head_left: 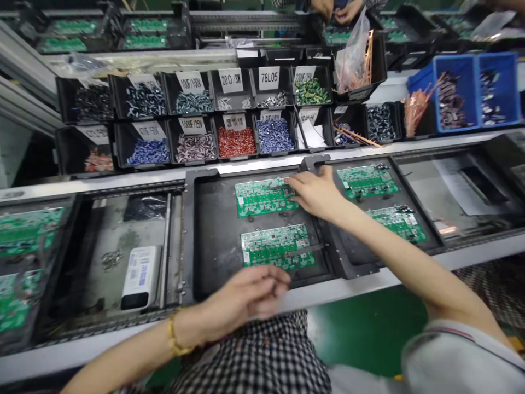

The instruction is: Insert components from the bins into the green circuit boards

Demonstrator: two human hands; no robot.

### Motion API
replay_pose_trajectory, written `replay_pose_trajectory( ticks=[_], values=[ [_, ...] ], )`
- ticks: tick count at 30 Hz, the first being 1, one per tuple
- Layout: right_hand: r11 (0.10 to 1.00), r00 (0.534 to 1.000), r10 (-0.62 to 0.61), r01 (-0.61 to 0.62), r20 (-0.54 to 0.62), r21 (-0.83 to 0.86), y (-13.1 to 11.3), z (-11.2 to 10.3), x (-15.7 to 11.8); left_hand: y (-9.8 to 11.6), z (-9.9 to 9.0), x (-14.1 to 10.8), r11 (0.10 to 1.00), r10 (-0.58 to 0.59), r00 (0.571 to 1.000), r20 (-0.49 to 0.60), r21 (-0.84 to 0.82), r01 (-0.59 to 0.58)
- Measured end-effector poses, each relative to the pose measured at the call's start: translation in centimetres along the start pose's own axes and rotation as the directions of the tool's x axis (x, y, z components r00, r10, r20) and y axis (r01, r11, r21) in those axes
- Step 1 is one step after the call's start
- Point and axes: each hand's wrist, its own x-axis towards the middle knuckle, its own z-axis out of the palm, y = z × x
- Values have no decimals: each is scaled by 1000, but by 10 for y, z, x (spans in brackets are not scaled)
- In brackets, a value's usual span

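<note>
Two green circuit boards lie one behind the other in a black tray [217, 230]. My right hand [314, 191] reaches over the right end of the back board [262, 197], its fingertips low at the board's edge; whether they hold a small part is too blurred to tell. My left hand [256, 290], with a yellow bracelet [177, 332] on the wrist, hovers at the tray's front edge, just below the front board [274, 246]. Its fingers are curled together, and what they hold, if anything, is hidden.
Black bins of components, such as red ones [237, 142] and blue ones [275, 135], stand behind the tray. A second tray of boards [367, 181] adjoins on the right. Left is a white box-shaped device [141, 276]. Another person's hands [348, 12] show at the back.
</note>
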Motion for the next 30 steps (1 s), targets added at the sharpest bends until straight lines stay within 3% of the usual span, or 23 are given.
replay_pose_trajectory(
  ticks=[3,5,7,11,14,17,19,21,23,26,30],
  values=[
    [996,990,-83,84,110,-1,2,6,8,30,-23,-10,999,26,964,-265,-34,-36],
    [980,966,-192,181,171,80,13,5,-7,46,-35,-11,998,55,904,-425,-5,-63],
    [961,945,-253,221,208,163,22,1,-28,54,-42,-6,997,72,858,-508,11,-77],
    [941,949,-243,181,202,285,12,-14,-57,56,-42,18,992,122,895,-430,33,-120],
    [926,930,-250,149,268,347,-12,-21,-64,55,-37,38,990,114,918,-380,-31,-136],
    [936,913,-272,178,303,304,-25,-16,-65,54,-34,52,990,98,927,-363,-57,-127],
    [963,958,-177,121,224,242,-22,-7,-63,53,-33,58,991,88,932,-351,-61,-117],
    [986,996,16,-31,92,161,-13,1,-60,50,-32,63,993,64,940,-337,-76,-95],
    [977,983,179,-175,-24,125,-7,5,-56,47,-31,67,994,39,946,-322,-88,-71],
    [928,969,241,-214,-52,306,-15,0,-47,45,-25,74,994,41,946,-322,-83,-71],
    [791,988,153,-127,8,599,-37,-13,-32,50,-16,80,988,58,949,-311,-116,-98]
  ],
)
